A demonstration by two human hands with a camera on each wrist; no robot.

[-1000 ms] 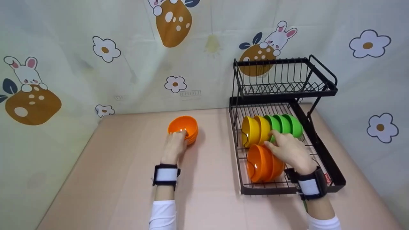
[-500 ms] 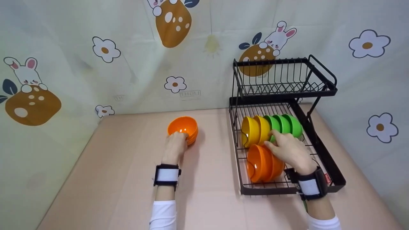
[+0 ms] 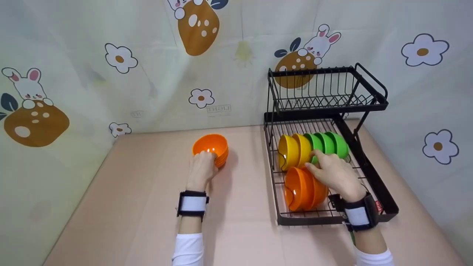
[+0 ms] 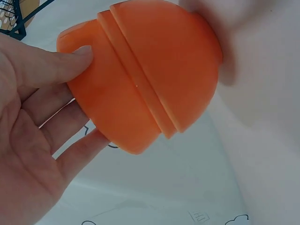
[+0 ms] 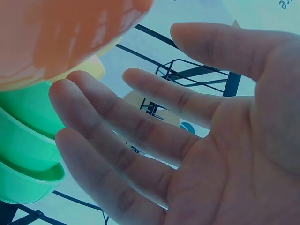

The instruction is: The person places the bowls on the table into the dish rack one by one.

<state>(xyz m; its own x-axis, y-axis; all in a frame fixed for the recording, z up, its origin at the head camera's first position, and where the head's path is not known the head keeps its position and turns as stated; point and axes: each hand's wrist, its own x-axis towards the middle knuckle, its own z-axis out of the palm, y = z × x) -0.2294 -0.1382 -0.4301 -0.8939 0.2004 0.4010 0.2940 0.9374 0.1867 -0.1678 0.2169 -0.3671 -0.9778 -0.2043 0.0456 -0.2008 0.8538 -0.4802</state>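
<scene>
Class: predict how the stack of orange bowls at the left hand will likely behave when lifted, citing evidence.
The stack of orange bowls seems stiff: the top bowl shows no bend where the left hand pinches it. Its glossy inside suggests it may be slippery. The lower bowls might stay behind, since the pinch appears limited to the top bowl.

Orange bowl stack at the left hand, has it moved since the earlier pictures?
No; against the black rack, the orange bowl stack shows no clear shift either way.
</scene>
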